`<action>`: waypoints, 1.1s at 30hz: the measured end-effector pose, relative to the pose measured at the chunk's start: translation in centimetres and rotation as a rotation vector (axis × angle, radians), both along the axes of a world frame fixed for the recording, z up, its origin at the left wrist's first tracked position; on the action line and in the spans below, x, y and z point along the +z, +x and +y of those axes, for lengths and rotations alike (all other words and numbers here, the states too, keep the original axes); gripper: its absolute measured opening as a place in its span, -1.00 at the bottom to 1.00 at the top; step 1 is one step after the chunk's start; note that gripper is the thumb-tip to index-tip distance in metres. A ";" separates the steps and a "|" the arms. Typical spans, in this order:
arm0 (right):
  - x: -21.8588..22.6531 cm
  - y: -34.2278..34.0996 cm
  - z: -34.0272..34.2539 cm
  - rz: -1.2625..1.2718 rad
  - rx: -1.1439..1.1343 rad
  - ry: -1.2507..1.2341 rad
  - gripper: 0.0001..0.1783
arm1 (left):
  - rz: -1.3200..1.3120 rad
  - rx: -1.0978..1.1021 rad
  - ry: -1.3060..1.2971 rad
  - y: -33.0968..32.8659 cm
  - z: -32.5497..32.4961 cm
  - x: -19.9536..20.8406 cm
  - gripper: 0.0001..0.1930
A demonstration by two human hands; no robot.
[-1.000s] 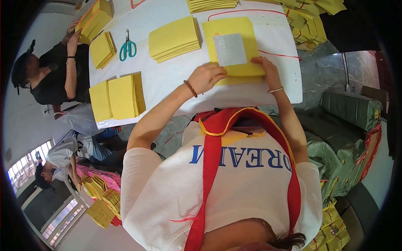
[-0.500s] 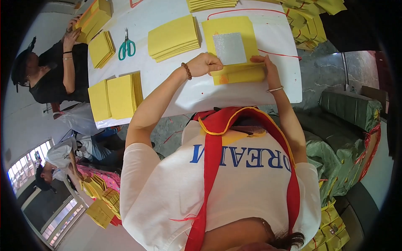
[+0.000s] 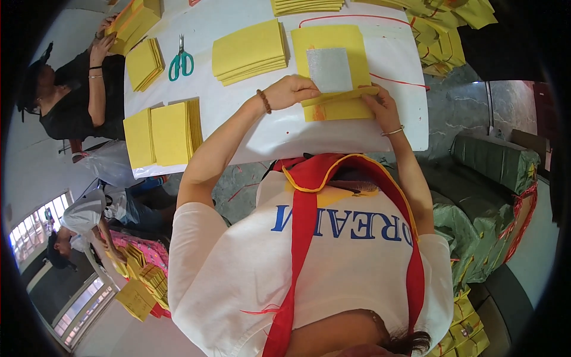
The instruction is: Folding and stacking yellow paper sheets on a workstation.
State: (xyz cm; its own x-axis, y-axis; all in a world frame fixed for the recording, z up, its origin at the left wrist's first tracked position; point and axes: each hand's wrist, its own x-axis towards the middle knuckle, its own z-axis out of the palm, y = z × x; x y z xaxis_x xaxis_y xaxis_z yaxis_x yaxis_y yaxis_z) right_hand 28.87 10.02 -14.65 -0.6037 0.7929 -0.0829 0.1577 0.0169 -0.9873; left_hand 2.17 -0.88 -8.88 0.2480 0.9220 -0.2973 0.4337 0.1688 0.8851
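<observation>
On the white table in front of me lies a yellow paper sheet (image 3: 337, 37) with a shiny silver square (image 3: 329, 69) on its middle and a patch of orange print near the lower left. Its near part is bent up into a narrow fold just below the silver square. My left hand (image 3: 292, 93) is closed, thumb and fingers pinching the left end of that fold. At the right end my right hand (image 3: 385, 108) is closed round the paper edge, thumb beneath and fingers partly hidden.
Stacks of folded yellow paper (image 3: 248, 50) stand left of the sheet, more (image 3: 172, 134) at the near left. Green-handled scissors (image 3: 181, 62) lie between stacks. Red string (image 3: 398, 81) trails rightward. A person (image 3: 74, 101) handles yellow paper at the left; green wrapped bundles (image 3: 493, 163) stand at right.
The near flap, flat and broad before, now stands as a narrower raised fold. My right hand has gone from outstretched fingers beside the paper to gripping its end. My left hand barely shifted.
</observation>
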 end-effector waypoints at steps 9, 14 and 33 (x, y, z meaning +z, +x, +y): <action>0.9 0.2 0.1 0.071 -0.012 -0.019 -0.70 | 0.724 0.081 0.644 1.0 -2.6 -1.6 -0.68; 5.3 0.9 -1.4 -0.185 0.115 0.933 -0.56 | 0.704 0.049 0.849 2.3 -5.1 0.0 -0.59; 3.9 -1.8 0.3 -0.391 -0.010 0.231 -0.42 | 0.011 0.715 -0.003 2.9 -2.2 -4.5 -0.76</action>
State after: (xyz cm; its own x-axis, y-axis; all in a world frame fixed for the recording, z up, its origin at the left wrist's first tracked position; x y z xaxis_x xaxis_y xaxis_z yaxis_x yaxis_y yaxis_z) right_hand 27.02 10.37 -10.70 -0.5543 0.8232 -0.1233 0.5196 0.2264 -0.8239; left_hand 5.05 -3.07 -13.37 -0.4202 0.8568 -0.2988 0.2252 0.4174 0.8804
